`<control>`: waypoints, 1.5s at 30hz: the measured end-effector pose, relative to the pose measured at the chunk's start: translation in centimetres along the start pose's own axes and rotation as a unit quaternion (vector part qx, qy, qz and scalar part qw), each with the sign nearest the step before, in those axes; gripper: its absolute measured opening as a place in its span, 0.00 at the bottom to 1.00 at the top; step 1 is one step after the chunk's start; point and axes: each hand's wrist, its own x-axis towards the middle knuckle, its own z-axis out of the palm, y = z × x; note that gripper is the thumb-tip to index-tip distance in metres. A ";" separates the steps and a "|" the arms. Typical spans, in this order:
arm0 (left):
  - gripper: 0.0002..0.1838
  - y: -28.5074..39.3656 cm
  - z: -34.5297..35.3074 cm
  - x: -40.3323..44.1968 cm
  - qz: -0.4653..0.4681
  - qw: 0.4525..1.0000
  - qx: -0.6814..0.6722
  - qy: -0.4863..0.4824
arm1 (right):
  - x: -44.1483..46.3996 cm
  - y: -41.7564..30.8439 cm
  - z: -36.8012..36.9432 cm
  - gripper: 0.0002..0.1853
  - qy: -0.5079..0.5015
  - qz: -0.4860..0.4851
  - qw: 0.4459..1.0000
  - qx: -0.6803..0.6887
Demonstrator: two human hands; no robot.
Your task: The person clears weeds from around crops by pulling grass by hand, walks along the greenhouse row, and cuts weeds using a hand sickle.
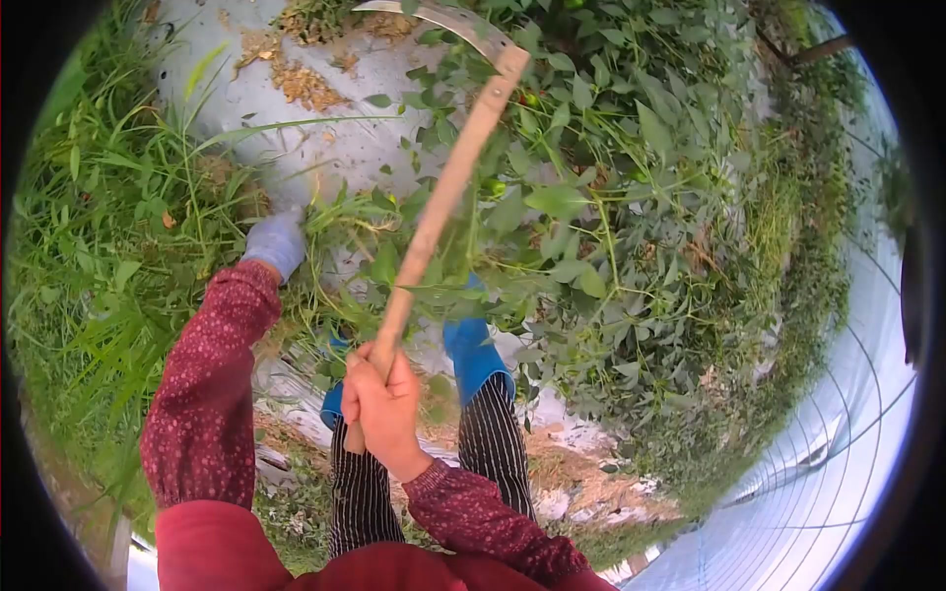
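Note:
My bare right hand [382, 399] is wrapped round the lower part of a sickle's wooden handle. The sickle [448, 192] slants up and to the right across the view, its curved metal blade [448, 22] at the top pointing left. At the left, my left hand [277, 242] wears a pale glove and is closed on green weeds [340, 215] at the edge of the grass. Its fingertips are partly hidden among the stalks. The blade is well away from my left hand.
Tall grass [108, 227] fills the left side. Leafy pepper-like plants [611, 197] spread over the right. Pale ground sheeting [325, 148] carries dry plant scraps [304, 87]. My blue boots [471, 345] stand below the plants. A curved greenhouse wall [838, 424] runs along the right.

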 end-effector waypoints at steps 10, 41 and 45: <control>0.09 -22.6 11.2 -15.7 -0.102 0.972 0.149 -0.149 | 0.7 -0.2 0.2 0.05 0.073 -0.074 0.991 -0.087; 0.12 -24.0 16.8 -4.2 -0.288 0.951 -0.052 -0.099 | 0.3 4.5 0.9 0.04 0.026 0.030 0.954 -0.298; 0.11 -20.2 23.9 -12.8 -0.338 0.901 -0.115 -0.246 | 0.5 4.5 1.6 0.05 0.016 0.047 0.953 -0.298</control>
